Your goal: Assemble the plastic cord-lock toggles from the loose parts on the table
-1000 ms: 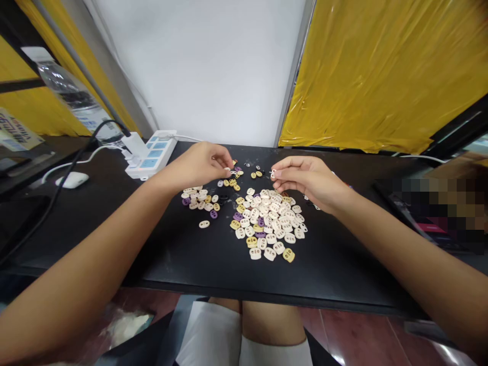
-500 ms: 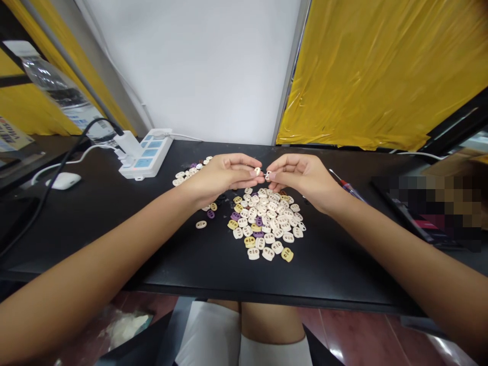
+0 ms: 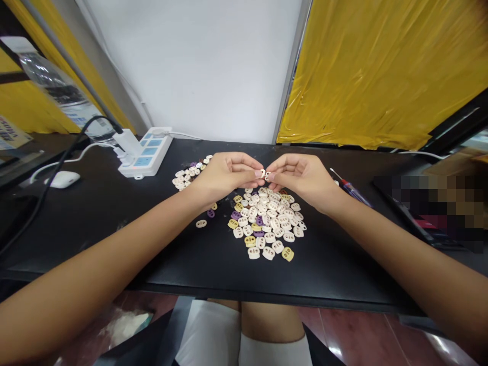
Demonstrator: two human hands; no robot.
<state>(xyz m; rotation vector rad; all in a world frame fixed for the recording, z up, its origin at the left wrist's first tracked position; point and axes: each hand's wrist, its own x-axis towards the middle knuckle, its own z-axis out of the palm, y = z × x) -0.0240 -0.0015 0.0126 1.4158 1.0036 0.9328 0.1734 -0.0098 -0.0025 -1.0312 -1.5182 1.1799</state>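
Note:
My left hand (image 3: 238,173) pinches a small cream cord-lock piece (image 3: 263,174) between thumb and fingertips. Facing it, my right hand (image 3: 293,173) grips another small whitish cord-lock piece (image 3: 267,176), partly hidden by the fingers. The two pieces meet or nearly meet; I cannot tell which. Just below my hands lies a pile of two-hole oval cord locks (image 3: 269,216), mostly cream, with some yellow and purple ones. A second group of cord locks (image 3: 186,178) lies beyond my left forearm, partly covered by it. One loose cream cord lock (image 3: 201,223) rests near that forearm.
On the black table (image 3: 183,264), a white power strip (image 3: 147,155) with plugged cables stands at the back left, near a white earbud case (image 3: 63,179) and a plastic bottle (image 3: 63,94). A red-and-blue screwdriver (image 3: 354,193) lies beyond my right forearm. A white wall (image 3: 198,66) rises behind.
My left hand has moved slightly right, bringing its cord-lock piece up against or very near the one in my right hand. The right hand has barely moved.

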